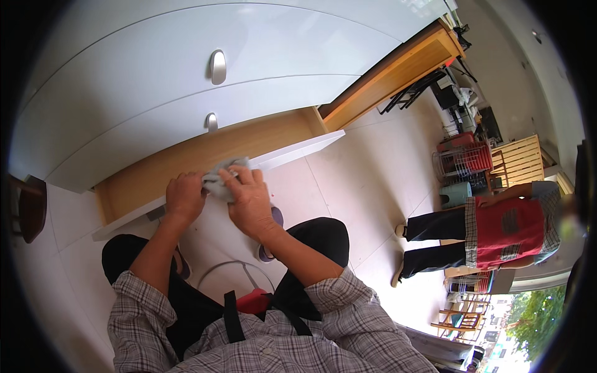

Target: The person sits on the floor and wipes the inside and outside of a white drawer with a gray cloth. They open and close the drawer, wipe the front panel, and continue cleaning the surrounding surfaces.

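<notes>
A bunched grey cloth [219, 184] is between my two hands, over the front panel of a pulled-out drawer. My right hand [249, 200] grips it from above with bent fingers. On its other side, my left hand [185, 198] is curled, with the cloth's left end at its thumb side. Whether the left fingers also touch the panel is hidden. The drawer [154, 175] has a light wood inside and a white front [298, 151]. It is the lowest visible drawer of a white chest [280, 51].
Metal handles [218, 67] stick out from the drawers above. A wooden panel [396, 74] stands beside the chest. Under me is a red seat [252, 300] with a metal ring. Another person in a red apron [508, 231] stands to the right, near stacked chairs [466, 156].
</notes>
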